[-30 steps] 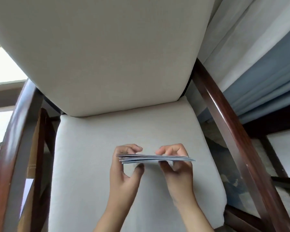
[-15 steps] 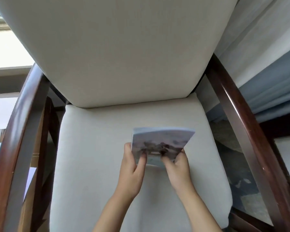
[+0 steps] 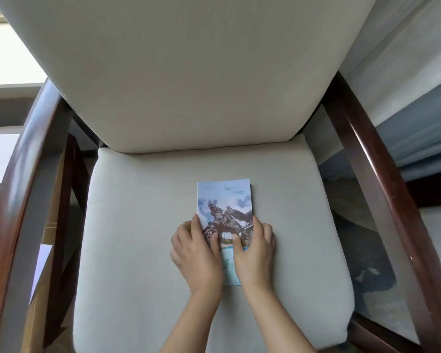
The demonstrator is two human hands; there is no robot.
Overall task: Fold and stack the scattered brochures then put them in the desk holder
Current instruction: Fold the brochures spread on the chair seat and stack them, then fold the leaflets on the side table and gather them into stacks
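Both hands clamp the brochure stack flat on the chair seat.

Two bare forearms come in from 6 o'clock, wrists low and nearly side by side. The left hand (image 3: 196, 250) holds the 8 o'clock edge of the brochure stack (image 3: 224, 202) and the right hand (image 3: 255, 253) the 4 o'clock edge. Each grip is nearly closed, thumb laid on the cover and fingers curled down the side; whether they reach under cannot be told. The stack lies cover up, long side toward 12 o'clock, mid-way across the pale seat cushion (image 3: 138, 250). Beyond at 12 o'clock rises the backrest (image 3: 189, 72), with dark wooden armrests (image 3: 382, 174) at 9 and 3 o'clock.
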